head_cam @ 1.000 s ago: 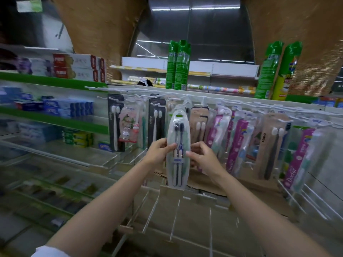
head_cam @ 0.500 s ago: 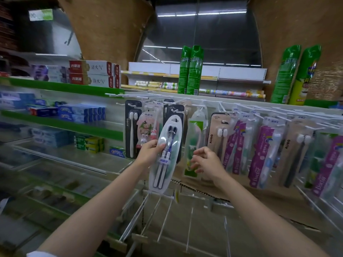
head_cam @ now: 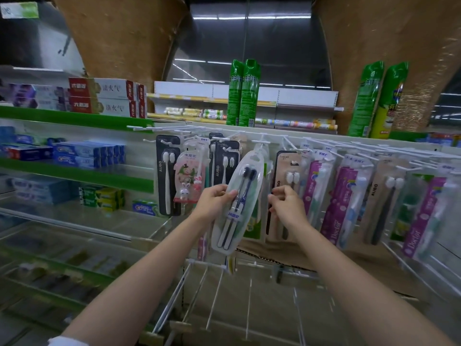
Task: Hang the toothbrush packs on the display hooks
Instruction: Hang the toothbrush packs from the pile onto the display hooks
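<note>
My left hand [head_cam: 214, 201] grips a clear oval toothbrush pack [head_cam: 233, 221] with two dark-headed brushes, tilted with its top to the right. The pack's top reaches just below a white display hook [head_cam: 260, 142] on the upper rail. My right hand [head_cam: 287, 207] is a small gap to the right of the pack, fingers curled in front of a hanging beige AUBO pack [head_cam: 283, 168]. It does not touch the clear pack. Black AUBO packs [head_cam: 166, 171] and a pink rabbit pack [head_cam: 188, 181] hang to the left.
Purple Doctor packs [head_cam: 336, 203] and more packs crowd the hooks to the right. Bare white hooks [head_cam: 199, 283] stick out below the hands. Toothpaste boxes [head_cam: 84, 153] fill green-edged shelves on the left. Green spray cans [head_cam: 243, 93] stand on top.
My right hand has let go of the clear pack and shifted right. My left hand alone now holds it, tilted and moved left toward the rail.
</note>
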The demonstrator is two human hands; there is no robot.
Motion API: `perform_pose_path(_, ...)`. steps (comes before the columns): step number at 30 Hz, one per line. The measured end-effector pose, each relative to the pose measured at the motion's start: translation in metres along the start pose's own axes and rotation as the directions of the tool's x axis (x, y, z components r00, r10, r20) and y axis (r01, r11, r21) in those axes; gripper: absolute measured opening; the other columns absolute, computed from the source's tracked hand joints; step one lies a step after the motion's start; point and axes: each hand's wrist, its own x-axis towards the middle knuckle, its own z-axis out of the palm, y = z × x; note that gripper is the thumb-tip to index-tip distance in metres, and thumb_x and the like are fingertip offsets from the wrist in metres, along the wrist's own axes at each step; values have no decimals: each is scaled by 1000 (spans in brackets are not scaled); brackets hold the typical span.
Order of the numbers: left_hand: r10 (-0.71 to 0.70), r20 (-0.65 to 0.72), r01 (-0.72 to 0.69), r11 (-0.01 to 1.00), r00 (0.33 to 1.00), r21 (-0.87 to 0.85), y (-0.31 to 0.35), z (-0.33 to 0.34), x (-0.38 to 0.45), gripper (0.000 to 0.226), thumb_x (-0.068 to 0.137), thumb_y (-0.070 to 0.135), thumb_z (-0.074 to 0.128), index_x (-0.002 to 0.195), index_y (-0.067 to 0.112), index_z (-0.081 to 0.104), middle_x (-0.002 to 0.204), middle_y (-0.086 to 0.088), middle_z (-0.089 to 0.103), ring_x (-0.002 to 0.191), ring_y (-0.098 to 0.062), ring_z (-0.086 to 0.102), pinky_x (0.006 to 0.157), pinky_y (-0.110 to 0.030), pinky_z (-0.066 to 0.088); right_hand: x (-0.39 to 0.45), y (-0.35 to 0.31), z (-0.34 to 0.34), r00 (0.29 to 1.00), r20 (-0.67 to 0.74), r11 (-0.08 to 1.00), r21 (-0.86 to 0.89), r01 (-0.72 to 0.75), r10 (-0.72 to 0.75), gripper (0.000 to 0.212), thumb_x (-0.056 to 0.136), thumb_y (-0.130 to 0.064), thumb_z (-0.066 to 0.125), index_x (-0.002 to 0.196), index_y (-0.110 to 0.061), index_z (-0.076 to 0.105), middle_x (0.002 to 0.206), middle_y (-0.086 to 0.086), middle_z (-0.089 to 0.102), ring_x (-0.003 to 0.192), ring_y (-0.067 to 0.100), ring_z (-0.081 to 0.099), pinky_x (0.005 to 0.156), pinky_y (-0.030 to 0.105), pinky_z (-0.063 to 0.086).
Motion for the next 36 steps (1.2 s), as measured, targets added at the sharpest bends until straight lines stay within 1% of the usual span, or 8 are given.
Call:
perform_pose_path(4,-11,-28,10,999,1000,-43,6,1,3,13,93,18,55,95,9,65,83,-6,67,73,-21,64,68,-39,54,2,-5,5,999,22,996,-75,-40,42,43,94,-28,56,133,-13,47,131,4,55,119,22,52,98,33,42)
perform_pose_path(9,-57,-64,49,992,996,-113,-3,-12,3,12,92,17,55,92,9,64,84,-7,67,77,-23,63,74,-40,51,7,-10,20,978,118,985,-9,-170,170,71,81,-38,70,137,-10,38,136,7,51,123,27,50,101,38,41)
perform_pose_path(11,-64,-83,53,991,994,-121,-5,-18,2,11,92,17,55,91,10,64,83,-7,68,74,-22,63,67,-34,51,10,-11,28,972,130,977,51,-205,197,81,74,-40,76,137,-9,37,136,10,50,124,28,49,105,43,40)
perform_pose_path(18,-65,-92,48,983,994,-178,-6,-27,-6,12,94,13,52,89,7,61,73,-3,65,53,-8,63,47,-18,49,11,-5,43,952,198,908,307,-285,232,65,74,-26,77,127,-9,42,121,11,59,109,27,59,99,44,46)
perform_pose_path(26,-72,-115,47,977,991,-209,-7,-25,-3,14,94,13,52,98,3,62,78,-6,66,64,-16,63,53,-24,53,7,1,22,964,235,946,266,-183,121,80,61,-33,84,127,-12,44,113,8,63,97,24,67,87,45,55)
perform_pose_path(30,-63,-99,45,983,993,-179,-7,-15,2,11,92,15,55,93,9,64,82,-7,67,70,-20,63,62,-31,51,5,-5,12,963,257,952,264,-155,86,70,67,-22,82,125,-11,45,114,11,63,97,27,67,87,46,55)
perform_pose_path(34,-35,-83,20,984,996,-180,-4,-5,1,10,92,13,55,92,9,64,80,-7,68,69,-19,63,60,-29,52,-2,-10,5,965,260,956,276,-103,29,59,75,-9,75,124,-16,42,111,6,60,100,27,64,90,46,53)
perform_pose_path(36,-25,-70,11,981,997,-195,-2,-3,0,11,92,13,54,93,9,64,82,-7,68,71,-20,64,63,-32,53,-8,-7,0,960,279,950,305,-72,-17,67,77,-6,72,134,-19,40,114,6,60,100,27,63,89,46,53)
